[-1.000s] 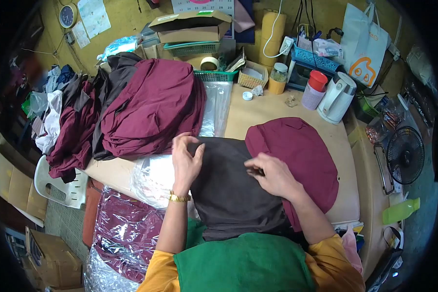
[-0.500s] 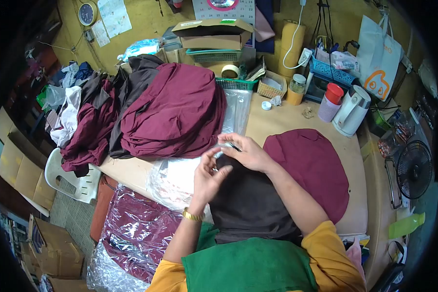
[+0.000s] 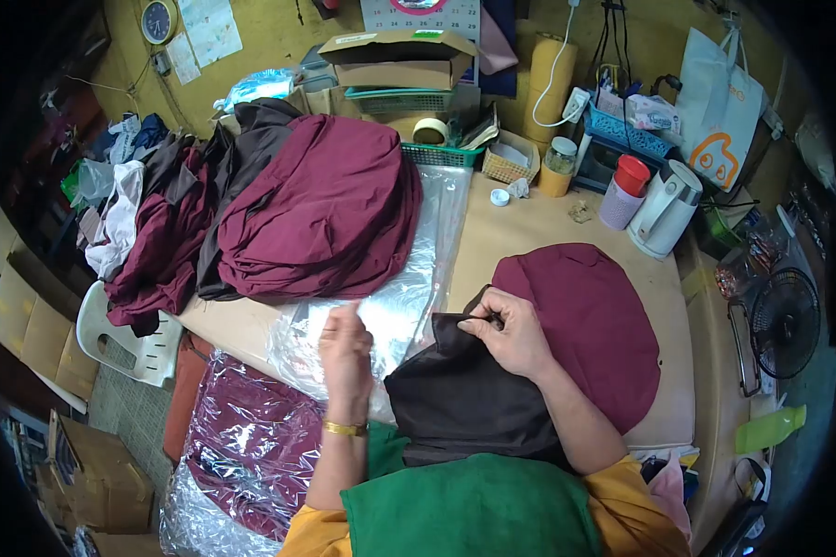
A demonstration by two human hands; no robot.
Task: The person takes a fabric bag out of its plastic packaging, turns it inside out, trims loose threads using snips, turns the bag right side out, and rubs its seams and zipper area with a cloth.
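My right hand (image 3: 515,332) pinches the edge of a dark brown-black cloth (image 3: 464,395) and lifts it into a fold. The rest of this cloth lies spread in front of me, against a green apron (image 3: 469,511). My left hand (image 3: 346,353) is raised to the left of the cloth, apart from it, over clear plastic sheeting (image 3: 399,320). Its fingers are curled closed and slightly blurred; what they hold, if anything, cannot be made out. Beside my right forearm lies a maroon piece of cloth (image 3: 585,325) with a rounded outline.
A tall pile of maroon cloth (image 3: 325,204) stands at the back left. Plastic-wrapped maroon cloth (image 3: 260,436) is at lower left, near a white plastic chair (image 3: 144,348). A white kettle (image 3: 664,209), a red-lidded cup (image 3: 625,195) and baskets line the table's back (image 3: 483,223).
My hands were together above the dark cloth with a small dark item between them. Now they are apart: the left has moved left and the right grips the cloth's edge.
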